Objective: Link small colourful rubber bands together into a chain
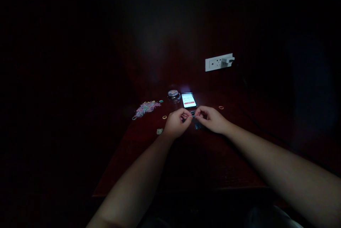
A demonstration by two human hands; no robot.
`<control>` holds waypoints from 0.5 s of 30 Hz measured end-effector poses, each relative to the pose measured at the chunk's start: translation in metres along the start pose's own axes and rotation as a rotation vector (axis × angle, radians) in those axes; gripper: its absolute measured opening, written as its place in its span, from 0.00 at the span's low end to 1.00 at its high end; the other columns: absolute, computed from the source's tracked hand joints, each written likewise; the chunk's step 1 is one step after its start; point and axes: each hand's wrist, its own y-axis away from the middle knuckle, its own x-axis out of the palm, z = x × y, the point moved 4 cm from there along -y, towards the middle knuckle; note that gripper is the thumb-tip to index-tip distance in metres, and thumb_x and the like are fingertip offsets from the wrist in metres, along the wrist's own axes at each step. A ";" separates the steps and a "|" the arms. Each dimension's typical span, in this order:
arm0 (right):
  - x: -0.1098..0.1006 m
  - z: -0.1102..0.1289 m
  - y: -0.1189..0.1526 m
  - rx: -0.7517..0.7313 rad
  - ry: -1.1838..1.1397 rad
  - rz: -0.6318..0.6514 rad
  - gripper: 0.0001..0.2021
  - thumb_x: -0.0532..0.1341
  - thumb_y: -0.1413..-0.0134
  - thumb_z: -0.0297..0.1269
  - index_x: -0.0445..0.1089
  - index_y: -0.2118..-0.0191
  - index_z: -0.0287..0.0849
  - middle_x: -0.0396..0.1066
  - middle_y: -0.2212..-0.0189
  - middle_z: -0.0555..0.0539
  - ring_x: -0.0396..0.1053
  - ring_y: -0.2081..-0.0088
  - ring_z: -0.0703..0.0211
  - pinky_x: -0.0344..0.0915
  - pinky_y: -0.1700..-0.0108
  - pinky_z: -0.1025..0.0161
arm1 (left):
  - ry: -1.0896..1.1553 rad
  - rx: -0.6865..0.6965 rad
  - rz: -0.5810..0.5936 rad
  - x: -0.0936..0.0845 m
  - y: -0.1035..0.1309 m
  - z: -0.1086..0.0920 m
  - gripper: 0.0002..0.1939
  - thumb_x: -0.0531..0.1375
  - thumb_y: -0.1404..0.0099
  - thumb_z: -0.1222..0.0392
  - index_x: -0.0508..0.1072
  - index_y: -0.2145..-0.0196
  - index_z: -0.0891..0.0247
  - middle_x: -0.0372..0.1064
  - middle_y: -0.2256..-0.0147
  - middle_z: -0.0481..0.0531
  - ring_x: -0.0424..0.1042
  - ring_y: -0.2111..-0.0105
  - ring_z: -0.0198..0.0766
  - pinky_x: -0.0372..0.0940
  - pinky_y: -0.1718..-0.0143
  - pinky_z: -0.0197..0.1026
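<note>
Between the fingertips of both hands a thin blue rubber band [193, 116] is held. My left hand [176, 121] pinches its left end, thumb against fingers. At its right end my right hand [211, 118] makes a similar pinch. A small dark ring-like band [192, 113] shows just behind the fingertips. Under the right hand lies a small bunch of blue bands [197, 126]. Pale yellowish bands [159, 131] sit in a little heap to the left of my left wrist, and a single yellow band [164, 117] lies near the left hand's knuckles.
On the dark red table [202, 164], a pile of multicoloured bands [147, 108] lies at the left. A round lidded jar [173, 96] and a lit phone [189, 100] stand behind my hands. One orange band [221, 107] lies right. A wall socket [218, 62] holds a plug.
</note>
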 end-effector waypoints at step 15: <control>-0.003 -0.002 0.000 -0.001 0.098 -0.024 0.06 0.56 0.46 0.35 0.67 0.69 0.39 0.64 0.77 0.50 0.59 0.76 0.64 0.56 0.74 0.66 | 0.010 -0.010 0.006 0.001 0.000 0.001 0.04 0.60 0.41 0.62 0.73 0.68 0.64 0.74 0.70 0.49 0.70 0.71 0.32 0.64 0.70 0.34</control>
